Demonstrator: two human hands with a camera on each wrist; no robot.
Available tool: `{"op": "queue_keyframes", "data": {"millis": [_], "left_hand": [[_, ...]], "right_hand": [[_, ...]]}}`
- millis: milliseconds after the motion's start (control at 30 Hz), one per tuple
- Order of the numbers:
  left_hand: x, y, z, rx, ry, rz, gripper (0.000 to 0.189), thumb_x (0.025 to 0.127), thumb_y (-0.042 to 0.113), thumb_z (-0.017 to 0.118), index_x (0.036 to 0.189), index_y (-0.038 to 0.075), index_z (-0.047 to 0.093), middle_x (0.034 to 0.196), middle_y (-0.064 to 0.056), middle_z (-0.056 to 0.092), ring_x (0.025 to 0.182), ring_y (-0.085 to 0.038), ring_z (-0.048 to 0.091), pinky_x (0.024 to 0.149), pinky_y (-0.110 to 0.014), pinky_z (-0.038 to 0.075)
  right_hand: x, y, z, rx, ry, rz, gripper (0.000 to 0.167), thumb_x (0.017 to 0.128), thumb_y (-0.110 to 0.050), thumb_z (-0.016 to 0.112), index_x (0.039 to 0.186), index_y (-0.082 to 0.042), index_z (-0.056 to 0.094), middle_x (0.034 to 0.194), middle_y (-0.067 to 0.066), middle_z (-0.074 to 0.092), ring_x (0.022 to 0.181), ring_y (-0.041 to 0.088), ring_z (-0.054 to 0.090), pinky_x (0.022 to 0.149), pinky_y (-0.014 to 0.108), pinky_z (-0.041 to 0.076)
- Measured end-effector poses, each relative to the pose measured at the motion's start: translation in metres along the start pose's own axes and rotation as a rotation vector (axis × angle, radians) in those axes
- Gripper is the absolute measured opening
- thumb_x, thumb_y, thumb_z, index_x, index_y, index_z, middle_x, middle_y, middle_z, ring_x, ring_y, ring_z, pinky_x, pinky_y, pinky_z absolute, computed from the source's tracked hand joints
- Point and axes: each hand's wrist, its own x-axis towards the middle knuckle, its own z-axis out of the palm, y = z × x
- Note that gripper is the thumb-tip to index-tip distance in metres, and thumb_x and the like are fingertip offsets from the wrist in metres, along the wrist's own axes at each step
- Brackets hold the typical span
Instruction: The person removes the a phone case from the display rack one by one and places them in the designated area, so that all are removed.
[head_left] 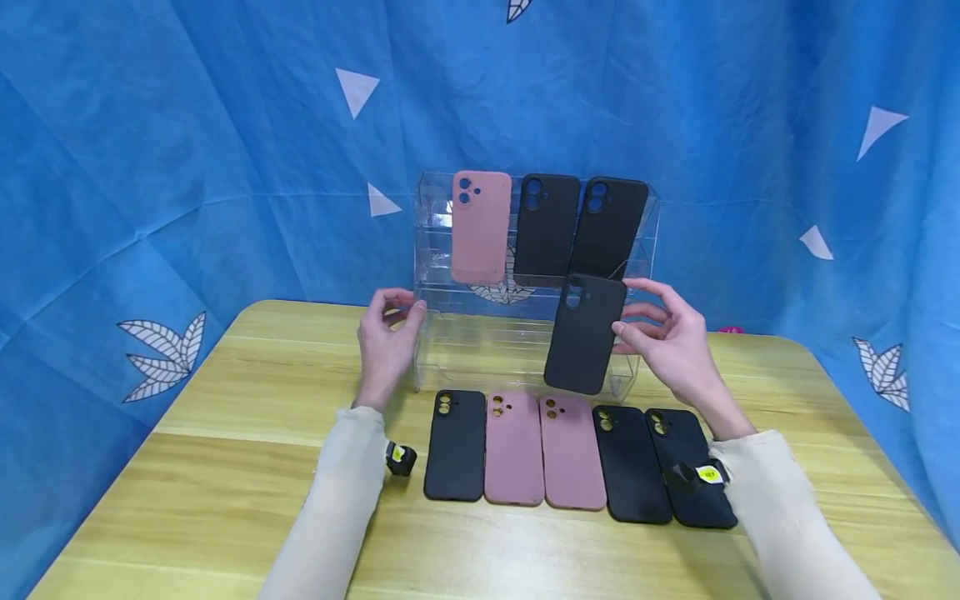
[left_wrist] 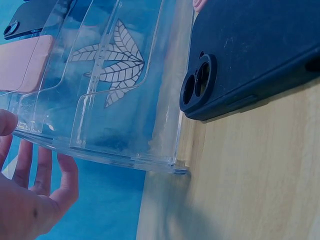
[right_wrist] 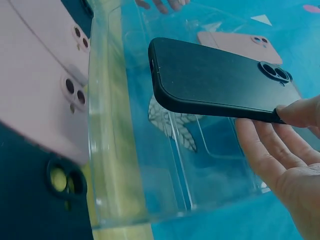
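My right hand pinches a black phone case by its right edge, thumb on the back face and fingers behind. The case is upright, slightly tilted, in front of the lower tiers of a clear display rack. At the rack's left side, my left hand grips the side panel's edge between thumb and fingers. On the top tier stand a pink phone case, a black phone case and another black phone case, which leans right. The held case overlaps this last one's lower end.
A row of phone cases lies flat on the wooden table before the rack: a black case at left, two pink cases in the middle, and two black cases at right, partly under my right wrist. A blue curtain hangs behind.
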Motion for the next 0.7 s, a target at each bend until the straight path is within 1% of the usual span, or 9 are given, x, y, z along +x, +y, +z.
{"op": "queue_keyframes", "data": {"millis": [167,333,433,600,700], "left_hand": [[0.000,-0.001,0.000,-0.012,0.001,-0.006,0.022,0.095,0.012,0.071,0.113,0.002,0.063,0.112,-0.017,0.066,0.106,-0.031,0.066,0.101,-0.039,0.054],[0.000,0.000,0.001,-0.030,0.002,-0.003,0.023,0.095,0.011,0.072,0.113,0.001,0.064,0.112,-0.018,0.066,0.105,-0.031,0.065,0.101,-0.039,0.053],[-0.001,0.005,0.002,-0.029,0.005,-0.018,0.023,0.095,0.009,0.070,0.115,-0.001,0.063,0.114,-0.020,0.065,0.107,-0.033,0.064,0.103,-0.042,0.052],[-0.005,0.018,0.002,-0.026,0.000,-0.039,0.023,0.096,0.003,0.066,0.116,-0.007,0.060,0.117,-0.026,0.063,0.110,-0.042,0.062,0.105,-0.048,0.051],[-0.006,0.020,0.002,-0.024,-0.003,-0.040,0.023,0.096,0.001,0.066,0.116,-0.009,0.060,0.117,-0.028,0.063,0.111,-0.044,0.061,0.106,-0.050,0.050]], "right_hand": [[-0.010,0.003,-0.013,0.036,0.010,0.018,0.060,0.092,0.010,0.067,0.147,-0.009,0.051,0.098,-0.002,0.071,0.082,0.009,0.077,0.068,0.030,0.064],[-0.021,0.005,-0.025,0.030,0.027,0.036,0.061,0.092,0.011,0.066,0.147,-0.008,0.051,0.098,-0.003,0.072,0.083,0.008,0.077,0.068,0.029,0.064],[-0.027,0.006,-0.032,0.041,0.030,0.038,0.061,0.091,0.012,0.066,0.147,-0.007,0.050,0.097,-0.003,0.072,0.083,0.008,0.077,0.068,0.028,0.064],[-0.038,0.009,-0.045,0.076,0.030,0.030,0.060,0.091,0.015,0.063,0.147,-0.005,0.051,0.100,-0.004,0.074,0.083,0.008,0.077,0.067,0.028,0.064],[-0.045,0.010,-0.053,0.102,0.024,0.027,0.060,0.091,0.016,0.062,0.147,-0.005,0.052,0.103,-0.004,0.075,0.084,0.009,0.077,0.067,0.029,0.064]]}}
